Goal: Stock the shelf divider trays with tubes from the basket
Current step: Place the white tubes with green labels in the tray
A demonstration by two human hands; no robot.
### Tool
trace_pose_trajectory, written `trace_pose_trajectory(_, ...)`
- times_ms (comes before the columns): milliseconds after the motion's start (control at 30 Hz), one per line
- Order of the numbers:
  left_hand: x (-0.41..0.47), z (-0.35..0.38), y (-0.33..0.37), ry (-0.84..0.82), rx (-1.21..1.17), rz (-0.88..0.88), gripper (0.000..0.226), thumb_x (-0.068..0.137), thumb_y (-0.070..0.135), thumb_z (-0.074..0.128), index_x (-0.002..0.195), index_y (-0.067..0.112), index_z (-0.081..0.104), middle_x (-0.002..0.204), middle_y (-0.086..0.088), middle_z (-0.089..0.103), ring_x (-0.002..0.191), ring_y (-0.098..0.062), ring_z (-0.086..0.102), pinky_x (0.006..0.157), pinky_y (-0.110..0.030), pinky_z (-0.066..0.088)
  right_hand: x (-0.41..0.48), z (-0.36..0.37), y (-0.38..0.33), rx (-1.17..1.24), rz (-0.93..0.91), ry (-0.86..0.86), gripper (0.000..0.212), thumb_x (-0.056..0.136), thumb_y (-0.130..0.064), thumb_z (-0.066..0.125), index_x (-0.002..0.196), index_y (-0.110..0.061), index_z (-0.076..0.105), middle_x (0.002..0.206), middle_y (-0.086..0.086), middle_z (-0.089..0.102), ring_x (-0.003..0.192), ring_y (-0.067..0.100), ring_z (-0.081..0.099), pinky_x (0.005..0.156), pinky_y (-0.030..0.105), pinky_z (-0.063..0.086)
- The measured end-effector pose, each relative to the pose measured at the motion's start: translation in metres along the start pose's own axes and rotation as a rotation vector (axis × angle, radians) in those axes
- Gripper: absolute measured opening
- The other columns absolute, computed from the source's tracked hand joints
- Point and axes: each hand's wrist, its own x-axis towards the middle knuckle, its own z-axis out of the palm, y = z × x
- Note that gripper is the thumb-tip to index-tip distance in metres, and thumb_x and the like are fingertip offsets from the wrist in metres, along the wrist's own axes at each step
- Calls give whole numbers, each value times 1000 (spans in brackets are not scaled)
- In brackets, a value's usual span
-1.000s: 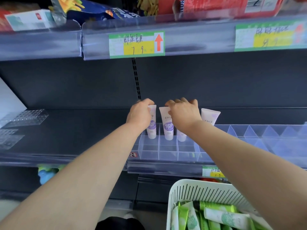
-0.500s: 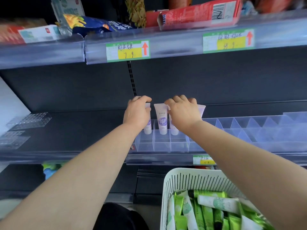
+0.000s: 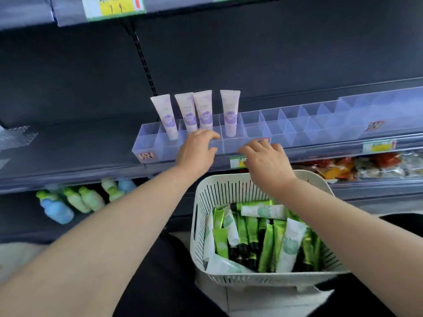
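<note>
Here tubes [image 3: 206, 110] upright in tray [image 3: 146, 145], crimps up; left hand [image 3: 196, 149], right hand [image 3: 266, 162] relaxed, empty.

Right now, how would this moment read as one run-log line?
purple tubes: four standing in divider tray | left grip: empty, by tray front | right grip: empty, near basket | basket: green and white tubes

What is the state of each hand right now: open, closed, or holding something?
Left hand: open, holding nothing, at the divider tray.
Right hand: open, holding nothing, near the basket.
</note>
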Motion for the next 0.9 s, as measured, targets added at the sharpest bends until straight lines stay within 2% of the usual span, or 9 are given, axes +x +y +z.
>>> trace_pose_trajectory(100,-14,35,10,-100,-23,17,32,90,15,62,122,21,61,129,-1,56,122,-21,47,99,-35,39,-35,19,23,0,37,-123,35,92,-22,53,126,-27,51,125,-5,53,118,21,45,90,39,35)
trace_pose_trajectory(267,-43,92,19,-342,13,-3,31,90,16,62,120,24,62,130,1,56,117,-21,51,97,-35,43,-82,52,59,-12,134,-365,37,91,-18,49,127,-29,49,124,-5,53,117,19,46,88,36,36)
trace_pose_trajectory(333,-52,109,19,-418,13,-18,32,90,16,62,121,24,61,130,1,56,115,-20,53,96,-34,44,-98,64,65,-14,153,-425,33,92,-22,48,125,-27,49,120,-4,53,113,20,47,88,36,36)
trace_pose_trajectory(433,-63,127,14,-494,9,-18,32,90,15,63,121,22,61,127,0,57,111,-18,54,91,-31,41,-114,81,64,-1,156,-487,38,91,-16,49,127,-27,48,123,-4,53,115,20,47,91,37,36)
trace_pose_trajectory(733,-71,133,-22,-565,117,-138,36,89,3,57,121,19,61,127,-3,58,117,-22,53,96,-37,46,-118,105,43,60,123,-520,34,93,-22,51,127,-25,48,125,-2,53,118,21,45,94,38,36)
trace_pose_trajectory(900,-74,138,-33,-567,110,-183,35,89,5,58,122,19,61,128,-1,58,118,-22,53,94,-34,46,-124,102,45,-15,198,-608,36,90,-21,52,126,-23,45,121,-1,53,111,22,48,89,38,37)
